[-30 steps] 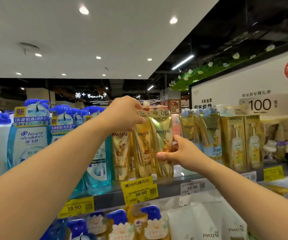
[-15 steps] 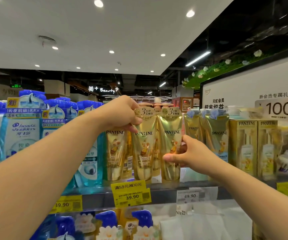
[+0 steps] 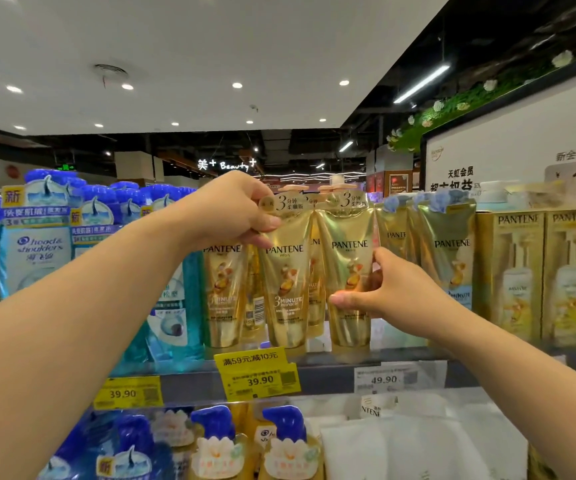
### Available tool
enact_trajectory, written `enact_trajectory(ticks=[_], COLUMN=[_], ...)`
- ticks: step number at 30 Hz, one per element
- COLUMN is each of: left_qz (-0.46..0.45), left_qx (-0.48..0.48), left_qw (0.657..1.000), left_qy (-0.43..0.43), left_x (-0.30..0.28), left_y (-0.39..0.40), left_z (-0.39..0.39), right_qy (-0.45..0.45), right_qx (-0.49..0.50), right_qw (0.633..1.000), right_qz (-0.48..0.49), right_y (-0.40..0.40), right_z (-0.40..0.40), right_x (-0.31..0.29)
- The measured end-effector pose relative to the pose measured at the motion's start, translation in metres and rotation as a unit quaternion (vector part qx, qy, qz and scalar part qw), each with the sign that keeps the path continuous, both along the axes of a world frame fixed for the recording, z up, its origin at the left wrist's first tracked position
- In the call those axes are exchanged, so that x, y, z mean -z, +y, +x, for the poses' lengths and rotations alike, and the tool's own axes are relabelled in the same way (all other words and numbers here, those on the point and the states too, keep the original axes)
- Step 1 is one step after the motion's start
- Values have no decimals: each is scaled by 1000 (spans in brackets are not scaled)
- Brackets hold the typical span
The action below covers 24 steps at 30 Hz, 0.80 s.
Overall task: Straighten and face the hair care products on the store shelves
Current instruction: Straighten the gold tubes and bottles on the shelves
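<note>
My left hand (image 3: 231, 209) pinches one gold Pantene tube (image 3: 288, 271) up top, my right hand (image 3: 380, 289) grips its neighbour tube (image 3: 348, 268) — tug unevenly and the row may topple.

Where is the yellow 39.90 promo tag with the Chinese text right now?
In the head view, the yellow promo tag hangs on the shelf edge at centre, just below the gold Pantene tube the left hand pinches.
</note>
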<state>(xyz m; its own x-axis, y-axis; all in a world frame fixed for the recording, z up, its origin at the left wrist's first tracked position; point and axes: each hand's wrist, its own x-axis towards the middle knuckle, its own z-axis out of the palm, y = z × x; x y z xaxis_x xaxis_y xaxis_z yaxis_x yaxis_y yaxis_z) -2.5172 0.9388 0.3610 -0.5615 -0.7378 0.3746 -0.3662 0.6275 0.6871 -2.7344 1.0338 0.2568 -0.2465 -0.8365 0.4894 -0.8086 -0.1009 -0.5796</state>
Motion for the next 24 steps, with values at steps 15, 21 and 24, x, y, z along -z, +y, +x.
enact_trajectory(ticks=[15, 21, 24], left_qz=[-151, -163, -165], left_qx=[-16, -20, -27], left_qw=[984, 983, 983], left_qy=[-89, -85, -75], left_x=[-6, -4, -1], left_y=[4, 1, -1], left_z=[-6, -1, 3], right_qy=[-20, -27, -49], right_qx=[-16, -32, -42], right_qw=[1000, 999, 998], right_qz=[-8, -6, -14], right_y=[-6, -5, -6], right_z=[-6, -7, -8], right_x=[13, 13, 15])
